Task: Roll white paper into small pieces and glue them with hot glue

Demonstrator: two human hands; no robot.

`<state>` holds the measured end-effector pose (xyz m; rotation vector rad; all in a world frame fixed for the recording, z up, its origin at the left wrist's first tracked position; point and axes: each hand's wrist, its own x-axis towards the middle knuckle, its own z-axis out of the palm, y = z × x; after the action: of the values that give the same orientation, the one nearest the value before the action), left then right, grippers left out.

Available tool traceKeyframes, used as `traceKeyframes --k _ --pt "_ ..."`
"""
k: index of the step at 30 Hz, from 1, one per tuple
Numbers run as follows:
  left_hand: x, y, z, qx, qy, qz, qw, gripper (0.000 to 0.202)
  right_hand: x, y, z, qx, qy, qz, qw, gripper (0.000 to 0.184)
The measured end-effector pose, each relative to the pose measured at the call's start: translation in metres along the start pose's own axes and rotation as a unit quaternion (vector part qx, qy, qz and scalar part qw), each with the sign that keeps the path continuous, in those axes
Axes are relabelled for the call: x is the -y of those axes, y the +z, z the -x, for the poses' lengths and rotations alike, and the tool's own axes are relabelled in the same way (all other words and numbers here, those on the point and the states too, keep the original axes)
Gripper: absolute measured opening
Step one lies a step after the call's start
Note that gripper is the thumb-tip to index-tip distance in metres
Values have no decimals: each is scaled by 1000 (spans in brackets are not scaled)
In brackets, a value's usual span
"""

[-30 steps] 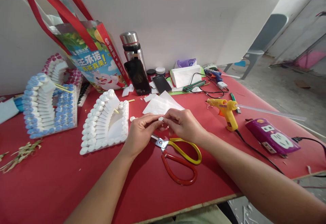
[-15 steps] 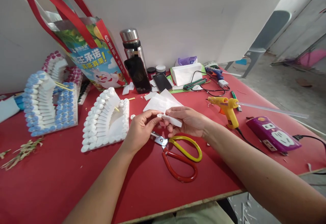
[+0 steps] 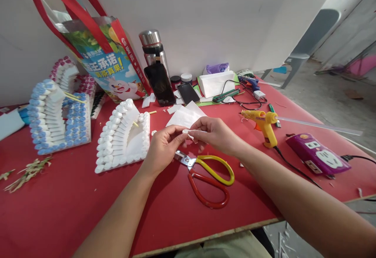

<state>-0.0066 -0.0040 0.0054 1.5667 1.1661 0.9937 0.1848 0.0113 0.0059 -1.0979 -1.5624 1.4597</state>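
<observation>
My left hand (image 3: 164,146) and my right hand (image 3: 213,134) meet above the red table (image 3: 64,199), fingertips pinched together on a small white foam piece (image 3: 188,133). A white sheet (image 3: 183,117) lies just behind them. Scissors with one yellow and one red handle (image 3: 210,175) lie directly beneath my hands, blades towards my left hand. A white foam model of stacked strips (image 3: 125,138) stands just left of my left hand.
A blue-tipped foam model (image 3: 57,117) and a pink one (image 3: 69,76) stand at the left. A printed bag (image 3: 108,66), flask (image 3: 152,52), two phones (image 3: 160,85), tissue box (image 3: 216,83), yellow glue gun (image 3: 263,125) and purple power strip (image 3: 319,158) surround the work area.
The white strip my right hand held out half a second ago is drawn back between the fingertips. Both hands have shifted slightly up and away from me.
</observation>
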Motion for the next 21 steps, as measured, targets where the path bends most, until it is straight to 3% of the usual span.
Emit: traceKeyframes --k 5,9,13,21 --pt "-2 3 1 -13 -17 19 1000 25 -1 4 3 -104 -48 182 977 18" --pt "-3 7 2 -43 -13 11 999 23 2 11 7 -154 -103 259 948 15" --pt "-3 6 3 -55 0 4 998 22 4 13 11 -125 -150 266 944 8" --pt "-2 1 3 -37 28 -11 999 17 5 8 14 -70 -180 235 952 4"
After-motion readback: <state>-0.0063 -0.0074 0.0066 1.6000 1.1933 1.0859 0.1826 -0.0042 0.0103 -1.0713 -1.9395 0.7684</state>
